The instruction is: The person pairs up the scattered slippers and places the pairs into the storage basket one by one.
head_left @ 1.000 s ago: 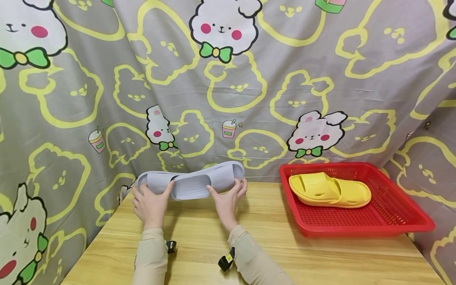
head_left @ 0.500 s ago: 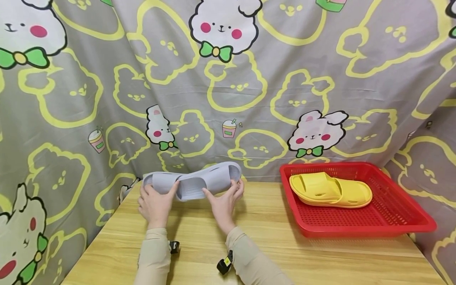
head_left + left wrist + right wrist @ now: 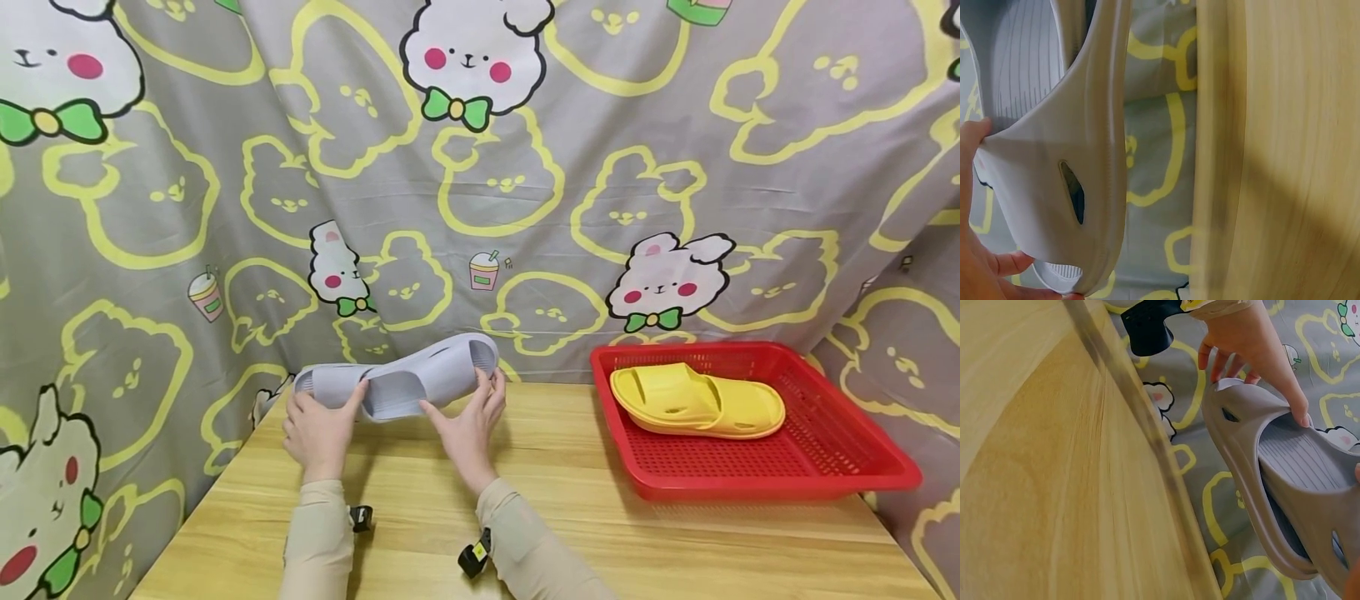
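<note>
In the head view, a pair of grey slide slippers [image 3: 442, 375] is held up at the table's far edge. They are fitted together heel to toe, their straps facing the camera. My left hand [image 3: 321, 435] grips the left end, thumb at the strap's edge and fingers near the toe opening. At the raised right end, my right hand [image 3: 471, 433] holds the other slipper with thumb and fingers spread along its strap. The left wrist view shows one strap [image 3: 1035, 206] with a slit in it. In the right wrist view, the two grey slippers [image 3: 1241, 425] overlap, one inside the other.
A red perforated basket [image 3: 765, 492] stands on the right of the wooden table [image 3: 570, 533]. It contains a pair of yellow slippers [image 3: 667, 396], likewise fitted together. A grey patterned curtain [image 3: 405, 192] hangs close behind the table. Black wrist cameras [image 3: 474, 557] are strapped to both arms.
The slippers' right end has shifted slightly left and tipped upward, with my right hand following. My left hand moved a little right, then back left. The basket has stayed put.
</note>
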Demonstrator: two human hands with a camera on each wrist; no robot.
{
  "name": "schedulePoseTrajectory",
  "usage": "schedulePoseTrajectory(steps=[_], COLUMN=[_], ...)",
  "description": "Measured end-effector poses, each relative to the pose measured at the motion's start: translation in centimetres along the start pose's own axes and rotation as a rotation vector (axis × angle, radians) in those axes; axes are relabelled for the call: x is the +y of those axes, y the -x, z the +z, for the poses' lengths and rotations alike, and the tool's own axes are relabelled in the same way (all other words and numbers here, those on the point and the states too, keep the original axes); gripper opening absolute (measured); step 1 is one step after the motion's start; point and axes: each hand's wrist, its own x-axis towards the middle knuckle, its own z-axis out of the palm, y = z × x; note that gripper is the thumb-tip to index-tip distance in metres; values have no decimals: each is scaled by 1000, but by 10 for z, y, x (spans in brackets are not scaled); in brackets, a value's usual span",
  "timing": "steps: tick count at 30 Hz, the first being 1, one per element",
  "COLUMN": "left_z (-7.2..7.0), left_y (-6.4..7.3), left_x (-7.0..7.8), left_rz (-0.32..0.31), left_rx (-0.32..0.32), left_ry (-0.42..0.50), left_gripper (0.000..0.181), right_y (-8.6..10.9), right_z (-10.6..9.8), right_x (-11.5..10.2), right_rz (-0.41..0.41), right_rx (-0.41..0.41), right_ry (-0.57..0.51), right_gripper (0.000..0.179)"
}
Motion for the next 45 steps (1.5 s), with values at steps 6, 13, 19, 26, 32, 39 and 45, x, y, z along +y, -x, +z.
schedulePoseTrajectory(steps=[6,13,19,26,32,39,45], left_z=[-5,-11,-15,-18,-20,-23,-27], left_y=[-1,-3,-5,-6,-7,-8,-7], left_x=[-1,-6,-10,-11,-12,-11,-9], left_rz=[-11,-39,-13,24,57,88,98], left_rx=[1,-23,-39,-55,-64,-56,-56], left_ry=[-4,-24,-27,-40,-42,-42,-41], left_gripper=[111,113,113,111,111,107,104], right_y=[-1,-7,-13,-17,-21,-23,-25], right_z=[-3,-6,-10,-15,-18,-23,-25], right_x=[1,7,10,15,21,25,26], right_rz=[-90,-282,-390,-475,-601,-722,-776], right_rx=[-39,-93,-145,-197,-221,-186,-180], right_ry=[27,145,261,402,571,663,700], right_gripper=[107,120,126,125,125,126,124])
